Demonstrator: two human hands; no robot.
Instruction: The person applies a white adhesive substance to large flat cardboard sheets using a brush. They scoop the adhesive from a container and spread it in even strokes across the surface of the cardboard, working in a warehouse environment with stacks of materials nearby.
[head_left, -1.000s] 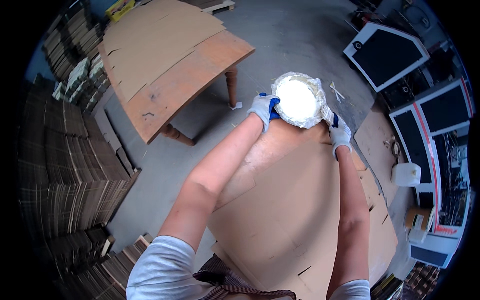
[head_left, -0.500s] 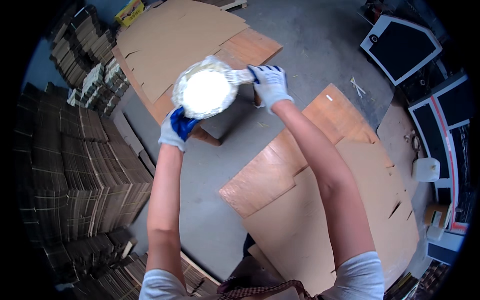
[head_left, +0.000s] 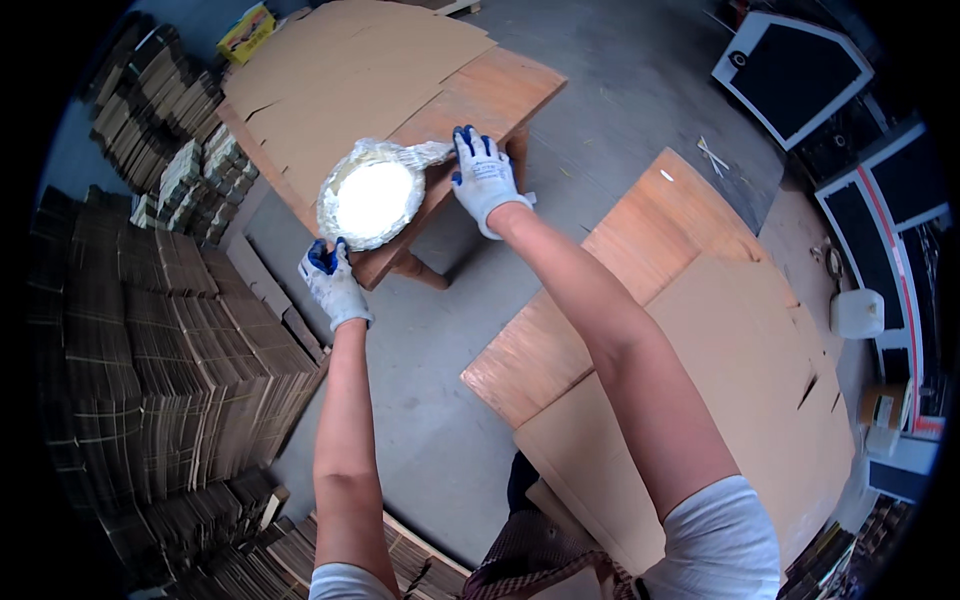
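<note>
A round bundle (head_left: 372, 198) wrapped in clear crinkled plastic, with a bright white glaring face, is over the near edge of the far wooden table. A narrow wrapped tail (head_left: 425, 154) sticks out from its right side. My left hand (head_left: 335, 284), in a white glove with blue fingertips, has its fingers closed at the bundle's lower rim. My right hand (head_left: 487, 183), gloved alike, lies beside the tail's end with its fingers stretched out. Whether its fingertips touch the tail I cannot tell.
The far table (head_left: 495, 85) carries large cardboard sheets (head_left: 350, 65). A second wooden board (head_left: 545, 345) with cardboard (head_left: 690, 390) spreads at the near right. Tied stacks of flat cardboard (head_left: 170, 340) line the left. Black-and-white machine panels (head_left: 795, 80) and a white jug (head_left: 857, 314) stand right.
Both hands have moved left, and the bundle has come left and slightly down over the table edge. My right hand's fingers have straightened from their grip on the tail.
</note>
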